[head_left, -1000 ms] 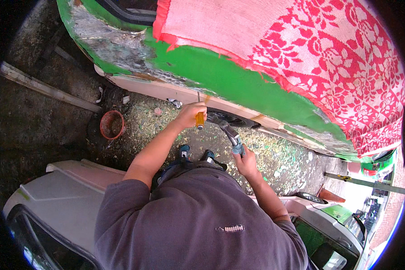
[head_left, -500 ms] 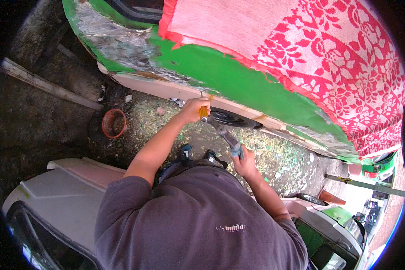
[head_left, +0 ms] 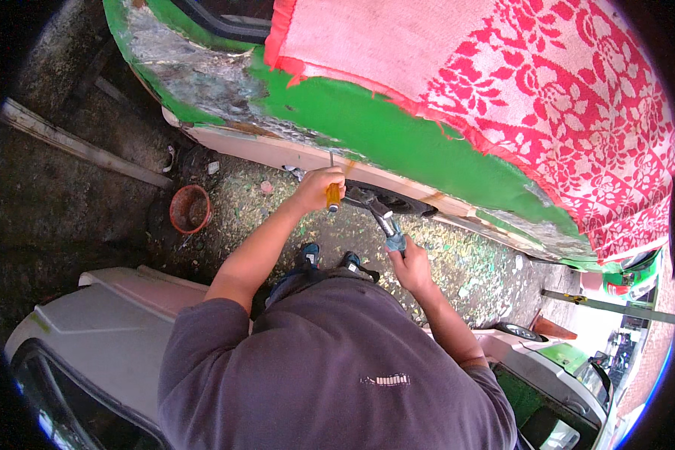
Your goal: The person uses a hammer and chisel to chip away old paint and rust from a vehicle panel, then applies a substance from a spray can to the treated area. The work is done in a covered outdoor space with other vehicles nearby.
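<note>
My left hand (head_left: 319,190) is wrapped round the amber handle of a screwdriver (head_left: 333,196). Its thin shank reaches past my fist to the lower edge of a green vehicle body (head_left: 330,112), where the paint is patchy. I cannot make out whether the tip touches the panel. In my right hand (head_left: 411,266) is a hammer (head_left: 386,223) with a blue grip and a metal shaft. The hammer's dark head is a little to the right of the screwdriver handle's butt, apart from it, over a dark tyre (head_left: 397,202).
A red floral towel (head_left: 502,97) drapes over the vehicle. An orange-red bucket (head_left: 190,209) stands on the floor at left, near a long pale beam (head_left: 82,142). Behind me are a pale car (head_left: 120,322) on the left and another car (head_left: 555,375) on the right. Paint flakes litter the floor.
My left hand and the screwdriver have shifted slightly left, and its handle points more toward me. The hammer's head has moved a little right, away from the handle's butt.
</note>
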Demonstrator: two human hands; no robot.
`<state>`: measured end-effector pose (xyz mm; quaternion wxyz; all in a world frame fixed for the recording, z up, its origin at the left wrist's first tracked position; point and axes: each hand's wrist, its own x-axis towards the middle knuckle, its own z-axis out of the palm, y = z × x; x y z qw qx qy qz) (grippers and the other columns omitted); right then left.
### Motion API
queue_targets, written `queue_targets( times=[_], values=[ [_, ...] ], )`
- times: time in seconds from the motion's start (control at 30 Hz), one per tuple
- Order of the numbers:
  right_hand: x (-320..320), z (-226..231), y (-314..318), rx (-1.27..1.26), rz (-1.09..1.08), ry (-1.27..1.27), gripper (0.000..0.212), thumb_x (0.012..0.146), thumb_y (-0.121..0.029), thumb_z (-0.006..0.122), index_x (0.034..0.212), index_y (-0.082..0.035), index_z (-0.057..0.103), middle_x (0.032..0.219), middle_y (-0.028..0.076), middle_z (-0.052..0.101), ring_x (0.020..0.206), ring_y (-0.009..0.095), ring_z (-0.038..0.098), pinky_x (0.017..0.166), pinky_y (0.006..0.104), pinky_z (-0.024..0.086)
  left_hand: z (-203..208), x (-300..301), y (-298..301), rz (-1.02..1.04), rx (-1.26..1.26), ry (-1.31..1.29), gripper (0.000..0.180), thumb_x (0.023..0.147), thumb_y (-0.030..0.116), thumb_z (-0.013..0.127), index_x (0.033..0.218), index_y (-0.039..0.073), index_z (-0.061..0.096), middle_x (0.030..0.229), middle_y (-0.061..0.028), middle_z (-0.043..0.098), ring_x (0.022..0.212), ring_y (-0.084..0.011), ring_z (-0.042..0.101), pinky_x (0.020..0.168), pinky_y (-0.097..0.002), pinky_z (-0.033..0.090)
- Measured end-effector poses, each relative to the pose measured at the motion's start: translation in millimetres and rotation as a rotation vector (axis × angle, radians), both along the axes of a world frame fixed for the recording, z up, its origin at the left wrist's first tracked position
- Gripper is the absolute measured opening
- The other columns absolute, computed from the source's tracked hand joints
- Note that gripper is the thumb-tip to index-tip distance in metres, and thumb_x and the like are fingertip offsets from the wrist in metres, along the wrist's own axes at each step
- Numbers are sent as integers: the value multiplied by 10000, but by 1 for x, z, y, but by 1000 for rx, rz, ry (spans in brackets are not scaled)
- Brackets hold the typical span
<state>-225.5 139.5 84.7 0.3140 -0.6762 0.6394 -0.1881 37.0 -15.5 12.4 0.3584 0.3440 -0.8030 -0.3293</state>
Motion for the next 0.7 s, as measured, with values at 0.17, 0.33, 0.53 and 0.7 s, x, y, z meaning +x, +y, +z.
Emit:
queue_targets(
  times=[0.17,0.33,0.53,0.7],
  values=[
    [5,5,-1,-40,10,-5,281,909,-258,631,974,6,559,696,223,625,663,407,638,601,456,479,-1,2,-4,-2,32,2,266,714,-46,698,744,47,452,739,-72,510,667,-231,572,590,-330,452],
    [7,1,-2,-16,11,-28,308,893,-269,645,959,12,537,677,251,607,672,453,622,597,498,477,-15,0,-12,27,39,14,243,741,-3,702,748,50,465,741,-74,522,695,-238,589,621,-341,474],
    [12,-2,6,-174,134,-45,301,891,-269,639,951,4,527,682,262,611,667,467,624,583,521,484,-20,2,-14,-10,126,40,200,780,-15,670,760,39,478,748,-85,528,694,-214,585,660,-321,482],
    [30,-24,-14,-24,143,233,344,906,-331,601,967,2,540,710,255,635,683,460,641,599,535,504,-33,1,-11,85,178,-57,166,787,43,672,772,49,507,762,-86,544,696,-226,591,651,-329,462]
  ],
)
